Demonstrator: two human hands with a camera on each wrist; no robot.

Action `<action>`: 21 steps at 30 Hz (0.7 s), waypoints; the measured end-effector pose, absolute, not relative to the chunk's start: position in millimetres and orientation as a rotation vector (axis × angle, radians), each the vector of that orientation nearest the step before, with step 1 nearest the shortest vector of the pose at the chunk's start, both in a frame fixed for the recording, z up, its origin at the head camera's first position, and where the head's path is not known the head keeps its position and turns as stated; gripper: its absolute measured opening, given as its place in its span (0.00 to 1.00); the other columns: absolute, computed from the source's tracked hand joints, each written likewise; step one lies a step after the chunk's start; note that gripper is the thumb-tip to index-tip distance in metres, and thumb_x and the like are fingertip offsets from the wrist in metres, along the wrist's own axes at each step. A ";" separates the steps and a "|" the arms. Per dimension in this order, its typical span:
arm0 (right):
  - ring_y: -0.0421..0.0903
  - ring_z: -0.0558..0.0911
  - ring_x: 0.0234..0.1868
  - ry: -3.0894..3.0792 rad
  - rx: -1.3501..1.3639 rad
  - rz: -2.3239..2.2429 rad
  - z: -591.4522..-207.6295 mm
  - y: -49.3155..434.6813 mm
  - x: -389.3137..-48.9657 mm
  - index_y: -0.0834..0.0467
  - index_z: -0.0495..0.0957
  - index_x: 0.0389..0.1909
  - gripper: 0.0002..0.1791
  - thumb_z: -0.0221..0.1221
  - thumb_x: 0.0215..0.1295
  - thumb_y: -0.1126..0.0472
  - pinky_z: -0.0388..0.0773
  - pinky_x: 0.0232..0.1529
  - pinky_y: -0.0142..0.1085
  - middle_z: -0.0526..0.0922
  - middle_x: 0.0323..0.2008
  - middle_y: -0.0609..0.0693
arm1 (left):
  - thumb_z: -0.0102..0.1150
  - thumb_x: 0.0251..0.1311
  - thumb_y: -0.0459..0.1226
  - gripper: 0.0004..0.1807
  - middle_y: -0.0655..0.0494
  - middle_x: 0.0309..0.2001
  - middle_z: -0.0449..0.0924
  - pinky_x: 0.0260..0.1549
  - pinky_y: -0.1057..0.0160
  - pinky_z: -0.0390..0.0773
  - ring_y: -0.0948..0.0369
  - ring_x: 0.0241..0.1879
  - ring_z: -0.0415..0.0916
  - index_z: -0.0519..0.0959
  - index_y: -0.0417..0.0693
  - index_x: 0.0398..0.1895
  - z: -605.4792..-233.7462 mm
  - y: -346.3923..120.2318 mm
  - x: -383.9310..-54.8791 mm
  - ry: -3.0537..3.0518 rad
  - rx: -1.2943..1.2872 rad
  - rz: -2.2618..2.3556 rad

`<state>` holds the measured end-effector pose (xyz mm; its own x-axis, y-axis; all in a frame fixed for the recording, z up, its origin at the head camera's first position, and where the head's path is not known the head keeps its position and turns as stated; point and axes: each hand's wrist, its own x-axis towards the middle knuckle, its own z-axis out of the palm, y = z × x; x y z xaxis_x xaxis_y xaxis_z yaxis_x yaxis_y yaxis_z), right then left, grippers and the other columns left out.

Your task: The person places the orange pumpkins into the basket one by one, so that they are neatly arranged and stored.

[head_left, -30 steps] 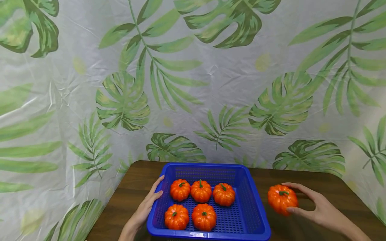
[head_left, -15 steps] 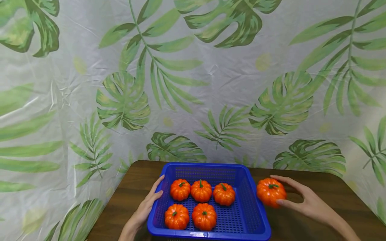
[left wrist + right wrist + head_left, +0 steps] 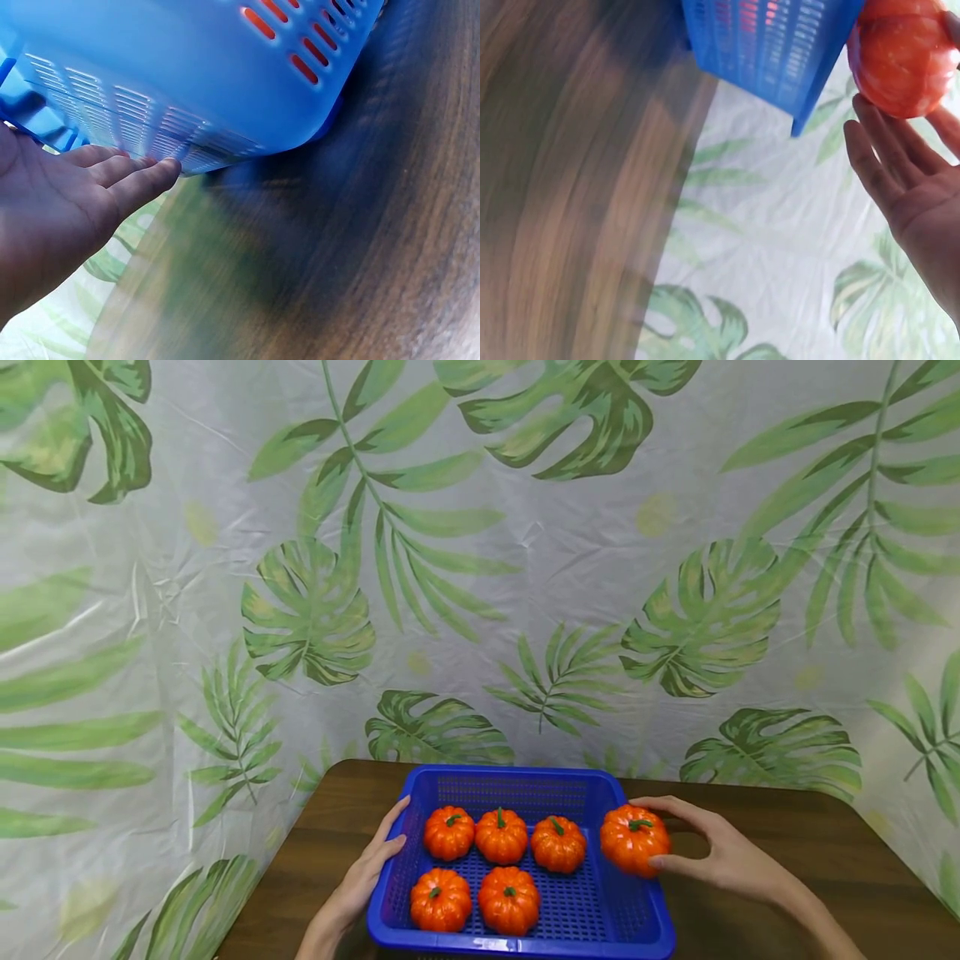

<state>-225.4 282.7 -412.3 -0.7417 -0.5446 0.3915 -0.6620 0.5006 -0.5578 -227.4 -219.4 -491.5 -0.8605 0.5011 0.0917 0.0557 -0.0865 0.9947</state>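
Note:
Held in my right hand (image 3: pixel 712 847), a small orange pumpkin (image 3: pixel 634 839) with a green stem is over the right rim of the blue plastic basket (image 3: pixel 525 945). In the right wrist view, thumb and fingertips grip the pumpkin (image 3: pixel 904 60) from its sides, above the basket's wall (image 3: pixel 780 60). My left hand (image 3: pixel 363 872) rests against the basket's left side. The left wrist view has its straight fingers (image 3: pixel 142 184) touching the slotted outer wall (image 3: pixel 172 120); its thumb is out of sight there. Several similar pumpkins (image 3: pixel 508 900) sit inside the basket in two rows, stems up.
The basket stands on a dark brown wooden table (image 3: pixel 780 827). Behind the table hangs a pale sheet (image 3: pixel 450 660) printed with green leaves. The basket's mesh floor (image 3: pixel 573 906) shows at its front right.
My right hand has carried its pumpkin leftward, from beside the basket to over its right rim. The left hand, the basket and the pumpkins inside have stayed in place.

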 end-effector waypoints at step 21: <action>0.39 0.80 0.62 -2.659 1.242 0.926 -429.8 229.9 -237.0 0.45 0.79 0.65 0.31 0.74 0.59 0.46 0.73 0.65 0.37 0.84 0.60 0.39 | 0.30 0.85 0.45 0.35 0.40 0.84 0.28 0.67 0.61 0.71 0.42 0.79 0.48 0.30 0.59 0.85 -493.1 -219.4 -227.8 1.886 0.615 2.020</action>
